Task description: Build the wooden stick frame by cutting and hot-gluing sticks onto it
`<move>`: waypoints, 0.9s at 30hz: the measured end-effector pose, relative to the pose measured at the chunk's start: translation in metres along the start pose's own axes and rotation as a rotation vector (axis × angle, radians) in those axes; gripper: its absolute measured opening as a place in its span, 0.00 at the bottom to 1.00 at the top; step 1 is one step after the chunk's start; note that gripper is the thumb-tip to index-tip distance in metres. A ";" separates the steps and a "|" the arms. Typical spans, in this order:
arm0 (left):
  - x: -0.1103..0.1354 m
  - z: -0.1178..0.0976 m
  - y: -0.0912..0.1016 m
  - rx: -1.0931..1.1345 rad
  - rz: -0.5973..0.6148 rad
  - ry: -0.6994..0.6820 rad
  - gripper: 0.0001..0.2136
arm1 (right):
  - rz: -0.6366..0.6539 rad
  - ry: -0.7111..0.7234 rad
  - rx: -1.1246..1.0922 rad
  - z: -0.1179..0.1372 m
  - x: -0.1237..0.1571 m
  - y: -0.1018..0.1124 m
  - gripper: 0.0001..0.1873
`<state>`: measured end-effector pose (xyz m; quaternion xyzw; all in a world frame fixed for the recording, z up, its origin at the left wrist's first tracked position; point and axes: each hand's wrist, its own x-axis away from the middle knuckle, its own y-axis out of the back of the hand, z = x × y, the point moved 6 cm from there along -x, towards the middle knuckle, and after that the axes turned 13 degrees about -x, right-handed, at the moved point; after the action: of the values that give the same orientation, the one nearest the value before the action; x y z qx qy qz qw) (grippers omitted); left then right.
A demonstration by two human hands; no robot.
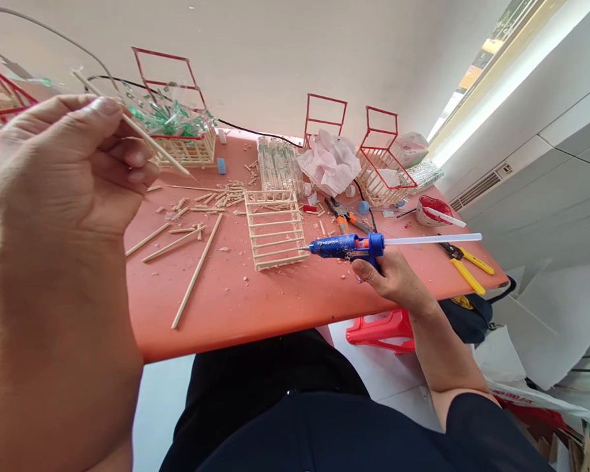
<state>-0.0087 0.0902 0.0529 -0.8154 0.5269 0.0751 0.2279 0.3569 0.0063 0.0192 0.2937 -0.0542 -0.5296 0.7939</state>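
My left hand [73, 164] is raised close to the camera, fingers pinched on a thin bamboo stick [157, 149] that points right and down. My right hand [393, 278] grips a blue hot glue gun [347, 246] at the table's near edge, a clear glue stick [430, 240] poking out of its back. The gun's nozzle points left, almost touching a ladder-like frame of bamboo sticks [275, 228] lying flat on the orange table [236, 308].
Loose sticks and offcuts [196, 229] litter the table. Stick baskets with red wire frames [381, 164] stand at the back, beside crumpled paper [330, 162] and a stick bundle [278, 164]. Yellow-handled pliers [465, 262], a red dish [435, 210] and a cutter [347, 219] lie right. A red stool [381, 331] sits below.
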 end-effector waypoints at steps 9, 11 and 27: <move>0.001 0.000 0.002 -0.015 -0.010 0.024 0.10 | -0.003 0.017 0.024 0.002 -0.001 0.000 0.37; 0.001 0.000 0.002 -0.006 -0.014 0.037 0.10 | 0.002 0.017 0.029 0.001 -0.001 -0.001 0.36; 0.002 0.000 0.003 0.015 -0.008 0.031 0.11 | -0.127 -0.064 -0.218 -0.008 0.002 0.013 0.33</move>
<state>-0.0110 0.0878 0.0510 -0.8167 0.5277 0.0575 0.2262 0.3715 0.0117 0.0193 0.1914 -0.0029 -0.5907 0.7839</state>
